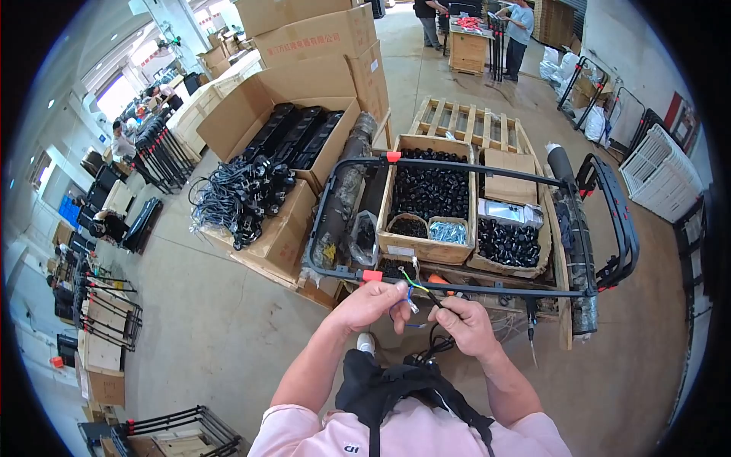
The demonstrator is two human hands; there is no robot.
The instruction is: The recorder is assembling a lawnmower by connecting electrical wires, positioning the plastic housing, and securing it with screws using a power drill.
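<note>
My left hand (371, 302) pinches thin wires at the stripped end of a black power cable (433, 298). A green-yellow wire (409, 281) and a blue one fan out there, with small metal terminals at their tips. My right hand (466, 326) is closed around the cable's black sheath, close to where the wires split. Below it the cable hangs in loops in front of my dark apron (381, 388). Just beyond both hands lies a black tubular metal frame (495, 290) with red clips, resting across the crates and rollers.
A wooden crate (388, 221) holds black caps and smaller boxes of screws. Beside it a carton (505, 263) contains black knobs. Bundled black cables (244, 198) lie on a box at left, before an open carton (320, 100) of black parts. People work farther off.
</note>
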